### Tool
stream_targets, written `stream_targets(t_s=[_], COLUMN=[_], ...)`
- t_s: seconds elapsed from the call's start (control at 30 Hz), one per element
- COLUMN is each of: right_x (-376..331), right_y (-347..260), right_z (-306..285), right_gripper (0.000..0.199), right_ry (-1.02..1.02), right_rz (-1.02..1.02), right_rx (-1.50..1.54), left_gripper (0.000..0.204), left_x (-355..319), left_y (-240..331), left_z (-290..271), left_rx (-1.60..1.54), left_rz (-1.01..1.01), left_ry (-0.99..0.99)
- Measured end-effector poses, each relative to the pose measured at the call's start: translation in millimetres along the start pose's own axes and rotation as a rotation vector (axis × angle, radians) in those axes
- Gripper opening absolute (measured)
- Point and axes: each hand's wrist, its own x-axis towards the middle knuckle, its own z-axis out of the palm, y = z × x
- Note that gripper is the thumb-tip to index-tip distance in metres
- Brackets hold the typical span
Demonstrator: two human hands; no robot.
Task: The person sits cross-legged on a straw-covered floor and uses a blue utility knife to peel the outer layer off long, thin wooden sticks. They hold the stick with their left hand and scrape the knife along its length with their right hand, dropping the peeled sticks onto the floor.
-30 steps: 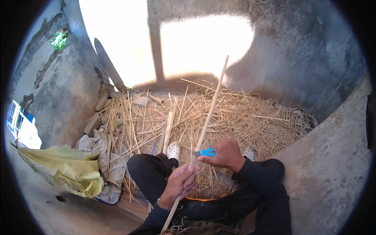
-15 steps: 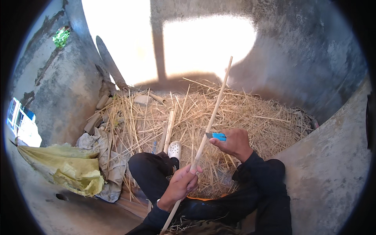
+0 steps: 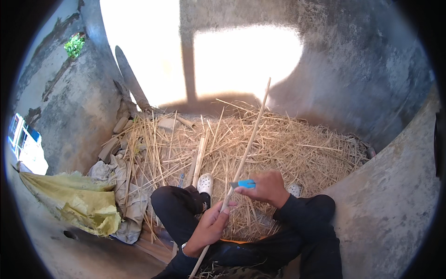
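Observation:
A long, thin pale stick [image 3: 251, 139], probably wood or bamboo, slants from my lap up toward the sunlit wall. My left hand [image 3: 212, 226] is closed around its lower part. In my right hand [image 3: 269, 188] is a blue-handled utility knife [image 3: 246, 184]. Its dark blade lies against the stick a short way above my left hand. The stick's lowest end runs out past the bottom of the picture, over my dark trousers.
Straw and shavings [image 3: 297, 144] cover the floor ahead of my feet. At the left hang a torn yellow sack [image 3: 83, 200] and a pale crumpled cloth [image 3: 132, 197]. Split strips [image 3: 200, 153] lie beyond my white clog [image 3: 205, 182]. Concrete walls [image 3: 371, 195] close in on both sides.
My right hand with the knife has slid down the stick, closer to my left hand. The stick's upper tip has dropped slightly and shifted left.

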Motion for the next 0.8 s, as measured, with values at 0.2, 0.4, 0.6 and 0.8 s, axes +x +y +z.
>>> stream_targets(t_s=[0.2,0.4,0.6,0.8], right_x=[-1,12,-4,-2], right_y=[-2,14,-5,-1], right_z=[-3,-6,-1,5], right_gripper=[0.067,0.068,0.073,0.075], right_ry=[-0.056,-0.017,-0.088,-0.078], right_rz=[0.071,0.149,0.042,0.123], right_rx=[0.073,0.097,0.021,0.139], left_gripper=[0.040,0.042,0.042,0.041], left_x=[-6,-14,-9,-13], left_y=[7,1,10,7], left_z=[3,1,-1,0], left_rx=[0.172,0.449,0.753,0.911], left_rz=[0.016,0.103,0.181,0.248], left_ry=[0.054,0.101,0.177,0.201])
